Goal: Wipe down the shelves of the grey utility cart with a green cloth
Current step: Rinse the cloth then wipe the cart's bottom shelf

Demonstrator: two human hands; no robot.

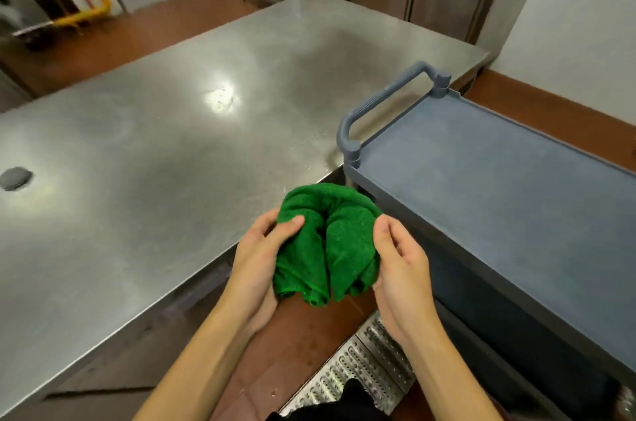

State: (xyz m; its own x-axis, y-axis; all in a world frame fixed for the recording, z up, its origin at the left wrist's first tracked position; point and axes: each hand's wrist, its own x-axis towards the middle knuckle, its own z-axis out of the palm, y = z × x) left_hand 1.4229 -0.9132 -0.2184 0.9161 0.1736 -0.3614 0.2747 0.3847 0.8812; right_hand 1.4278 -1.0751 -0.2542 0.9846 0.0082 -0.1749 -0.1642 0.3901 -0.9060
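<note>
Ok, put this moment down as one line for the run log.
stage: cloth prep | left hand: grips green cloth | right hand: grips green cloth | cloth: bunched, held in air | cart top shelf: not touched

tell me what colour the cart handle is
Blue-grey, same as the cart; the handle shows clearly in the head view.

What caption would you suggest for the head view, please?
Left hand and right hand hold a bunched green cloth beside the grey utility cart.
</note>
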